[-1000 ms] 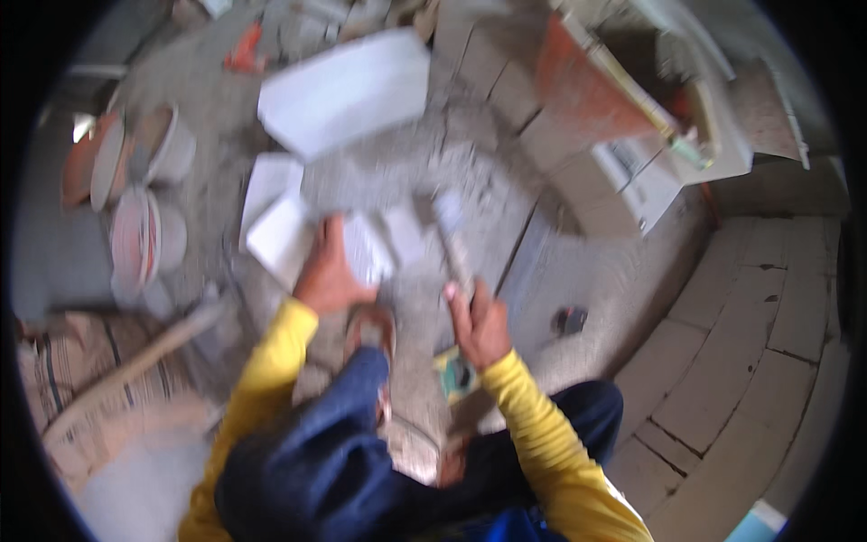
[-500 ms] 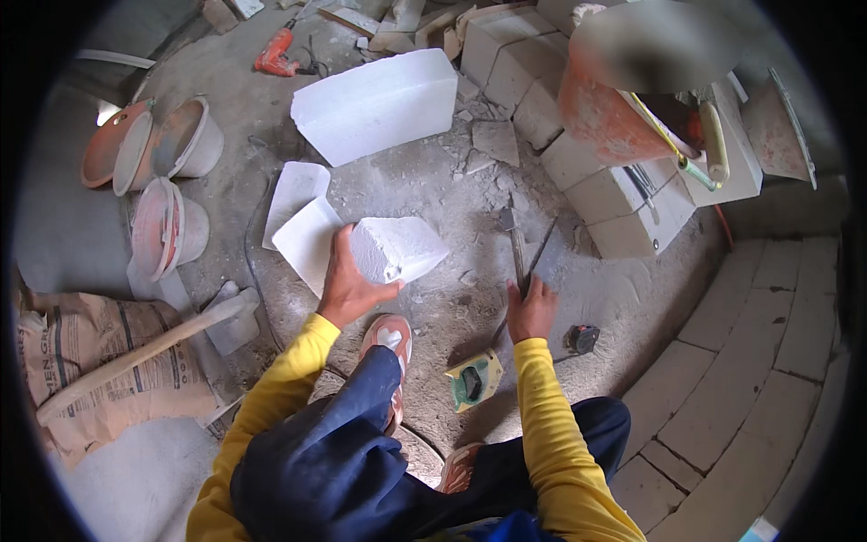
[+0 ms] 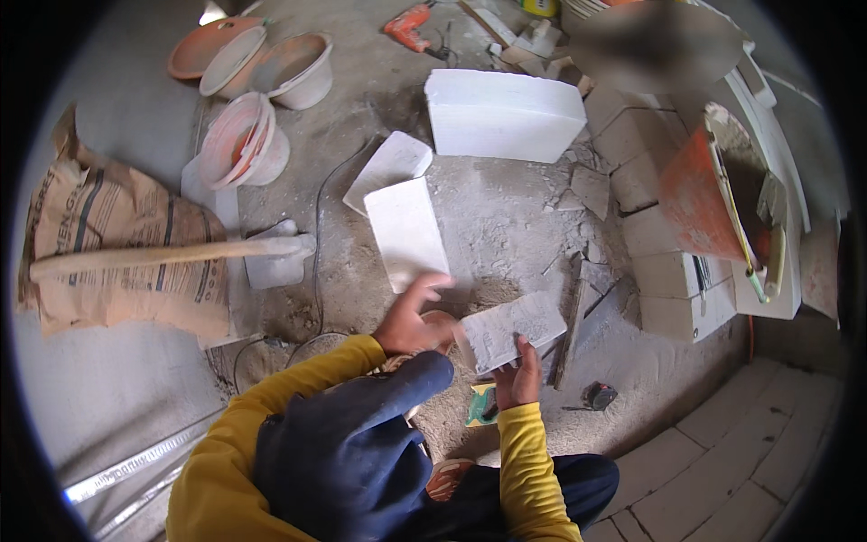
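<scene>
A cut piece of white lightweight block (image 3: pixel 513 327) is held by my right hand (image 3: pixel 519 378), the thumb on its face and the fingers partly hidden beneath. My left hand (image 3: pixel 414 321) is just left of that piece, its fingers apart and slightly blurred, with nothing in them. Beyond the left hand, two smaller white block pieces (image 3: pixel 406 230) lie overlapping on the floor. A hammer (image 3: pixel 576 318) rests on the ground to the right of the held piece. Partly covered by my right hand and the piece is a green and yellow packet (image 3: pixel 481 404).
A large white block (image 3: pixel 506 116) stands ahead. On the right are stacked blocks (image 3: pixel 679 235) bearing an orange bucket (image 3: pixel 700 194), with a tape measure (image 3: pixel 598 396) nearer. To the left are plastic basins (image 3: pixel 244 140), a paper sack (image 3: pixel 135 235) and a long wooden handle (image 3: pixel 163 256).
My right hand has let go of the hammer and taken the block piece. My left hand has come off that piece. The view has swung to the left.
</scene>
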